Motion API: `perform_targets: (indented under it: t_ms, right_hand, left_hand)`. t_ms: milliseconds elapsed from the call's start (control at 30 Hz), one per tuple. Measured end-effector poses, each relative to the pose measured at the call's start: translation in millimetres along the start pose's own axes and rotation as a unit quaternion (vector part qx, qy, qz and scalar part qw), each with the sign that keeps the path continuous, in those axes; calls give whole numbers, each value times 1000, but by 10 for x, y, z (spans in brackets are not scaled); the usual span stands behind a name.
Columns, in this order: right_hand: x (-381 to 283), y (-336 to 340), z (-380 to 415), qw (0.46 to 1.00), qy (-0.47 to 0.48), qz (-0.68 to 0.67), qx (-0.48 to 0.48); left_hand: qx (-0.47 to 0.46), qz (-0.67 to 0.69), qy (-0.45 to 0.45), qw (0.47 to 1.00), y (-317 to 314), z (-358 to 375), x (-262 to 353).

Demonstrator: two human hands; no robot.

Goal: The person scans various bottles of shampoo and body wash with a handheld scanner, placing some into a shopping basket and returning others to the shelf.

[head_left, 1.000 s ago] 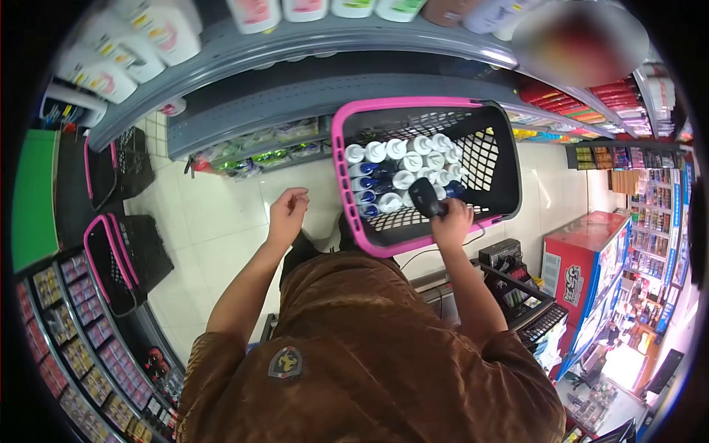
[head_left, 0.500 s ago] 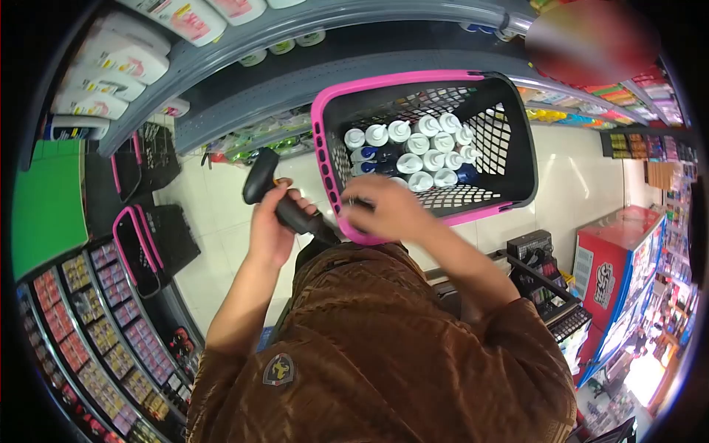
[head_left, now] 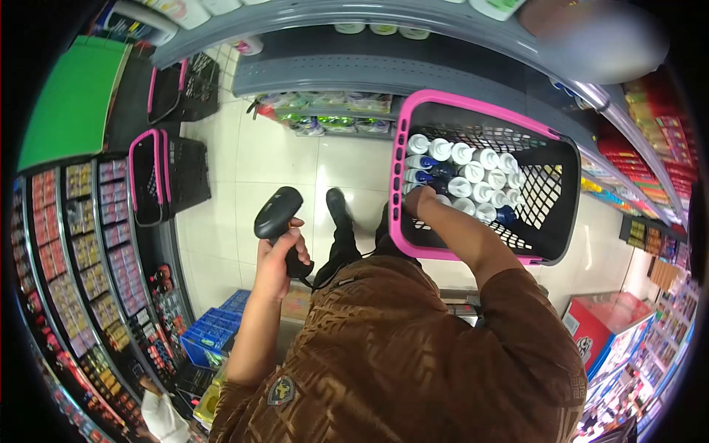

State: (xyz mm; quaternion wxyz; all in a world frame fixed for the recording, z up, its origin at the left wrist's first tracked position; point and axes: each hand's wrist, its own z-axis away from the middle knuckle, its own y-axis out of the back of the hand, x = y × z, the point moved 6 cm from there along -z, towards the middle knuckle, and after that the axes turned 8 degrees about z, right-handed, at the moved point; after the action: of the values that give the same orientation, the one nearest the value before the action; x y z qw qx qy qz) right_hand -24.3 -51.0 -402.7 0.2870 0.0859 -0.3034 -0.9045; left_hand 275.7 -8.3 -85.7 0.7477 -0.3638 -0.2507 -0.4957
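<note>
Barcode scanner [head_left: 279, 214]: black, pistol-shaped, held in left hand [head_left: 277, 260] over pale tiled floor [head_left: 244, 159]. Long axis running from grip, low and near, up to head, far and slightly left; head uppermost, pointing away toward far shelving. Fingers wrapped tight round grip; black cable trailing down from grip toward brown sleeve [head_left: 251, 347].

Right hand [head_left: 419, 201]: reaching over near-left pink rim into shopping basket [head_left: 550, 188], resting among bottles at basket's left end. Fingers partly hidden behind rim and bottles; grasp or none, cannot tell.

Shopping basket: black mesh walls, pink rim, right of scanner and well apart from it, tilted in view, long axis running left to right.

Bottles [head_left: 465, 173]: white caps, blue bodies, standing upright, packed close in rows along basket's left and middle part; right end of basket showing bare mesh.

Spare baskets [head_left: 166, 177]: black with pink rims, standing on floor at left, beside display rack; one more [head_left: 185, 85] farther off.

Display rack [head_left: 66, 244]: left edge, rows of small packets.

Grey shelving [head_left: 347, 70]: far side, packets on lowest shelf near floor.

Blue crate [head_left: 214, 328]: near left, low, beside left forearm.

Black shoe [head_left: 337, 207]: on floor between scanner and basket.

Red cabinet [head_left: 594, 328]: near right.
</note>
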Motion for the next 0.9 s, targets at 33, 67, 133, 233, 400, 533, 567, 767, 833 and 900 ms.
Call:
perform_targets:
  t_ms: [33, 67, 133, 233, 400, 533, 567, 767, 833, 900]
  right_hand:
    - [-42, 28, 27, 999, 11, 43, 12]
    - [-61, 19, 15, 999, 13, 50, 17]
    - [-76, 30, 53, 997, 47, 63, 26]
    - [62, 229, 375, 1000, -8, -4, -8]
    - [355, 737, 1342, 977, -103, -168, 85]
    - [444, 1270, 2505, 946, -205, -237, 86]
    - [454, 1390, 2782, 935, -227, -246, 116]
    - [205, 2115, 4214, 829, -287, -385, 286]
    - [88, 2278, 4414, 782, -284, -475, 286]
    - [1, 2348, 4444, 710, -230, -599, 290]
  left_hand:
    - [-2, -5, 6, 1000, 46, 8, -18]
    - [-7, -11, 9, 1000, 84, 7, -14]
    - [-17, -33, 3, 999, 122, -10, 28]
    - [-55, -54, -10, 997, 125, -98, 159]
    - [-151, -57, -23, 987, -33, -402, 320]
    - [-232, -71, -6, 970, -243, -653, 394]
    - [-258, -74, 2, 963, -318, -718, 396]
    - [-369, -76, 6, 926, -852, -896, 441]
    - [-382, -70, 10, 922, -935, -966, 421]
    - [-406, -30, 20, 913, -976, -969, 441]
